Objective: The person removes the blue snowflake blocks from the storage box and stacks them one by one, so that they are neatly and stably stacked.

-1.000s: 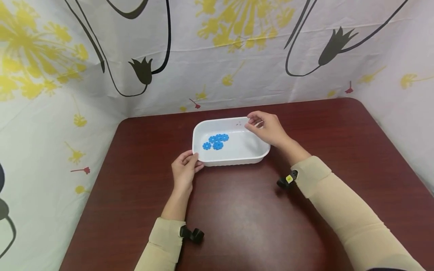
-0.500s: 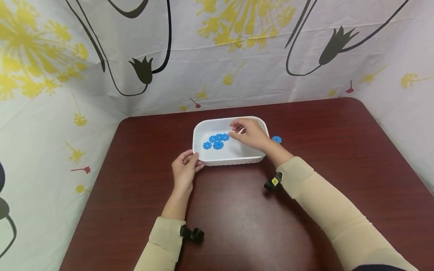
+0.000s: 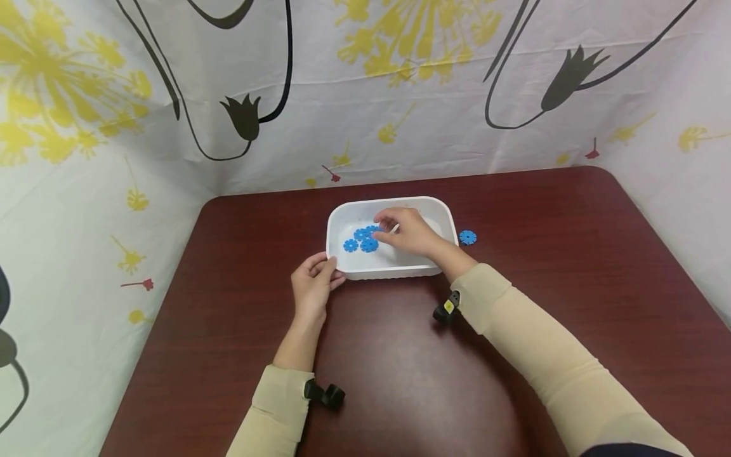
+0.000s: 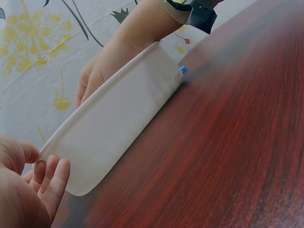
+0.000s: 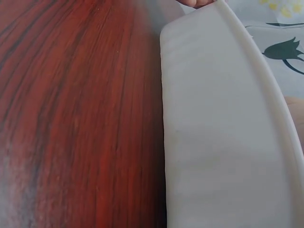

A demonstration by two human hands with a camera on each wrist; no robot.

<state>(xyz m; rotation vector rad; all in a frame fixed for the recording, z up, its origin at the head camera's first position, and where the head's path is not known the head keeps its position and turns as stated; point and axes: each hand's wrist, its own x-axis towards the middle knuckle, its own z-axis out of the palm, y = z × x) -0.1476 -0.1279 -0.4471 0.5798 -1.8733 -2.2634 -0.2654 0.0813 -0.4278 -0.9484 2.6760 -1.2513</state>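
- At the far left, the left hand pinches the near left corner of the white tray, thumb at the rim and fingers against the outer wall. This hold takes only one corner, so a sideways push on the far end could swing the tray round on the table.
- Inside the tray, towards its left end, lie the flat blue discs, some overlapping. Overlap could make two lift together, or let one slide off another.
- The right hand is over these discs, thumb and forefinger a narrow gap apart; I cannot tell whether a tip touches one. Thin discs flat on the tray floor could skid from the fingertips.
- The right forearm crosses above the near right rim; lowered further, it could knock the tray.
- Just beside the tray's right end, a lone blue disc lies on the table, where a rightward tray slide could shove it.
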